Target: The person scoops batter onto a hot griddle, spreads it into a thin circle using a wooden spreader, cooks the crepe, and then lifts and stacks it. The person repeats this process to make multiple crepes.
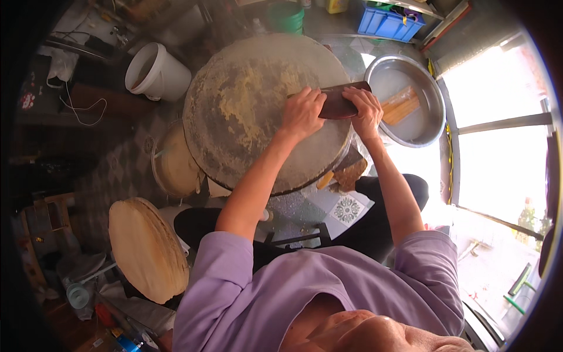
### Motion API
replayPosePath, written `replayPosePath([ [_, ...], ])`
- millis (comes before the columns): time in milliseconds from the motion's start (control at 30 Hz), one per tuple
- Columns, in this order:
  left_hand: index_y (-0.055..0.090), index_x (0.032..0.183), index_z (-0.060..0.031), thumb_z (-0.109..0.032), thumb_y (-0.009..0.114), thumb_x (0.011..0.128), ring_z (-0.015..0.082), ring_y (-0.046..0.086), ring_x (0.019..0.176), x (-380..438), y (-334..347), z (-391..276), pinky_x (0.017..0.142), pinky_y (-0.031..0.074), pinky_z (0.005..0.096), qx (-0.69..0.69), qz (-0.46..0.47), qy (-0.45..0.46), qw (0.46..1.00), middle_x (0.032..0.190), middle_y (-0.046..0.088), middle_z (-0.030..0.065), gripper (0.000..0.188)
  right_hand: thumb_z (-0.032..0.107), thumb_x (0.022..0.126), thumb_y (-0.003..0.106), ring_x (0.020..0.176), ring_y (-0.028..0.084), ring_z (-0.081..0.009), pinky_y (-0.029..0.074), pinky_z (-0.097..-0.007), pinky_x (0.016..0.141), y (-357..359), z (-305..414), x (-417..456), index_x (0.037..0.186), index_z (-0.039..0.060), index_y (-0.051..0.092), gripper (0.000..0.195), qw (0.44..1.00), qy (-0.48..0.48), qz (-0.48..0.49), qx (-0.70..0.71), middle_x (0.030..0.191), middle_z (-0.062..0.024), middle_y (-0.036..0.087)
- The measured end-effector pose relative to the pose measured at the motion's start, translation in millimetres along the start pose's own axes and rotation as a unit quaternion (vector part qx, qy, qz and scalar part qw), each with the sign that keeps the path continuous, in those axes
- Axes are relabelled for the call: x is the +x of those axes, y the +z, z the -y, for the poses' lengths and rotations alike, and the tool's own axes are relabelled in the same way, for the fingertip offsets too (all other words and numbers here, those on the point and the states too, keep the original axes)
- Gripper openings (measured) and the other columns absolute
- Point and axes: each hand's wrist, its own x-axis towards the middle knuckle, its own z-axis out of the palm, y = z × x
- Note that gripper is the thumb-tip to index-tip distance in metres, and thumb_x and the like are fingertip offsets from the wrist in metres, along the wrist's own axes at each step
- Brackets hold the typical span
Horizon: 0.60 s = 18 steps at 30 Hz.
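Note:
A large round griddle [264,114] stands before me, its upper face coated with a thin pale layer and yellowish residue on the middle and left. My left hand [304,112] and my right hand [364,107] grip a dark, curved scraper-like piece [338,102] from its two ends, over the right part of the griddle. Its lower edge appears to rest on the surface; the exact contact is hidden. Just right of my right hand, a wide metal basin [433,127] holds cloudy liquid and a wooden board [401,105].
A white bucket [169,72] stands left of the griddle, above a tub of pale batter [178,163]. A stack of round, flat, thin sheets [145,251] lies at lower left. A green bucket [288,20] and a blue crate [389,22] stand behind. A brown block [352,171] lies beside my right knee.

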Motion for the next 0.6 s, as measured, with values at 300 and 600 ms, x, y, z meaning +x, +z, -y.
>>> replayPosePath([
  [300,0.069,0.109,-0.0037,-0.005,0.068,0.067,0.0261,0.063,0.102,-93.1,-41.8,-33.8,0.083,0.056,0.0358,-0.063,0.018,0.045,0.997,0.118,0.069,0.0114,0.043,0.002,0.072,0.064,0.113,0.063,-0.0252,0.049,-0.0423,0.098,-39.8,96.3,-98.8,0.105,0.0108,0.071,0.035,0.996,0.057,0.004,-0.067,0.118,-0.001,0.069],
  [600,0.068,0.117,-0.0073,0.001,0.065,0.063,0.0268,0.064,0.105,-190.7,-100.6,-42.7,0.085,0.056,0.0366,-0.075,0.046,0.015,0.996,0.128,0.066,0.0059,0.055,0.001,0.067,0.065,0.114,0.063,-0.0289,0.05,-0.0431,0.099,-63.0,194.3,-145.1,0.113,0.0024,0.067,0.046,0.994,-0.002,0.074,-0.076,0.121,-0.0098,0.066],
])
